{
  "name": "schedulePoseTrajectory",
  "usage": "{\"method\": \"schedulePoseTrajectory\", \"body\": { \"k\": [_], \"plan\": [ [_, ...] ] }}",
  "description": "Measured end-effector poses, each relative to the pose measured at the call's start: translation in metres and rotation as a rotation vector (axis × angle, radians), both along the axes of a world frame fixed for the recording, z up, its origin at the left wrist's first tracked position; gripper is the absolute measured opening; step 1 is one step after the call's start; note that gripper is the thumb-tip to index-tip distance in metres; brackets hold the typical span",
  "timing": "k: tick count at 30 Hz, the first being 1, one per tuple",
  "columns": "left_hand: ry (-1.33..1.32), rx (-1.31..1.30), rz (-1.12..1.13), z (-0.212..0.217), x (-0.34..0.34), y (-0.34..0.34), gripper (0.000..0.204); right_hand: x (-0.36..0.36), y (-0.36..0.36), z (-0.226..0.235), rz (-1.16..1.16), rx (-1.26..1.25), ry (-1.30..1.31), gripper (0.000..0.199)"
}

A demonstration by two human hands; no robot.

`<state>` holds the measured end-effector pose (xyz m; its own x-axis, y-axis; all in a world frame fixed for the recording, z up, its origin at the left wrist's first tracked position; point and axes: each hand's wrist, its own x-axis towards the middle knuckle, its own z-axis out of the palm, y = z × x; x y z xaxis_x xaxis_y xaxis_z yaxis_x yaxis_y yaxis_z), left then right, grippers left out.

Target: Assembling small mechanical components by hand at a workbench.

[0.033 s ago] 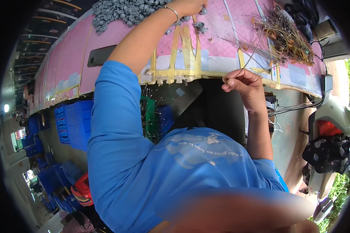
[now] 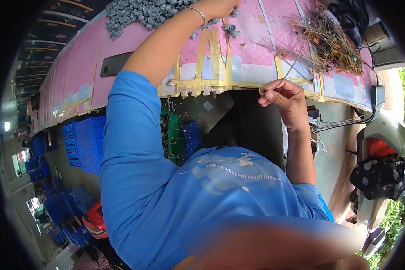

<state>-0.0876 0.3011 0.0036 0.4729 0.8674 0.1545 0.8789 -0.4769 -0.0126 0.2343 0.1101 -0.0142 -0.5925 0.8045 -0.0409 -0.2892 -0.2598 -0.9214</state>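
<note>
We have a single view, from a wide fisheye camera worn on the person's head and pointed steeply down over the blue shirt toward the pink table. The shirt sits very close and fills the lower middle; the table runs across the top, further off, its yellow-taped front edge bowed by the lens. A dark rim rings the picture. Blue crates lie low at left, a parked motorbike at right.

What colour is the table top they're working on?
Pink table top, patched with yellow tape; head view.
</note>
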Motion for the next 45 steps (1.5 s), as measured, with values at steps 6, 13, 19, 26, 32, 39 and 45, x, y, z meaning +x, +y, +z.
{"method": "schedulePoseTrajectory", "body": {
  "k": [6, 13, 19, 26, 32, 39, 45],
  "plan": [
    [-0.880, -0.091, 0.254, 0.057, 0.035, -0.107, 0.021, 0.022, -0.002, -0.011, -0.107, -0.061, 0.140, 0.012],
    [-1.731, -0.418, 0.224, 0.005, 0.067, -0.251, 0.027, -0.001, -0.013, -0.011, -0.127, -0.133, 0.277, 0.016],
    [-1.960, -0.480, 0.277, -0.012, 0.092, -0.291, 0.027, -0.030, -0.037, 0.010, 0.042, -0.129, 0.323, 0.018],
    [-1.965, -0.463, 0.231, -0.004, 0.094, -0.303, 0.030, -0.043, -0.058, 0.022, 0.037, -0.145, 0.037, 0.012],
    [-1.985, -0.448, 0.284, -0.004, 0.093, -0.311, 0.036, -0.040, -0.064, 0.017, -0.027, -0.130, -0.022, 0.011],
    [-1.969, -0.419, 0.289, 0.001, 0.097, -0.315, 0.035, -0.040, -0.071, 0.011, -0.046, -0.087, -0.088, 0.010],
    [-2.043, -0.447, 0.334, -0.002, 0.097, -0.316, 0.026, -0.040, -0.084, -0.004, -0.059, 0.196, -0.161, 0.015]
  ]
}}
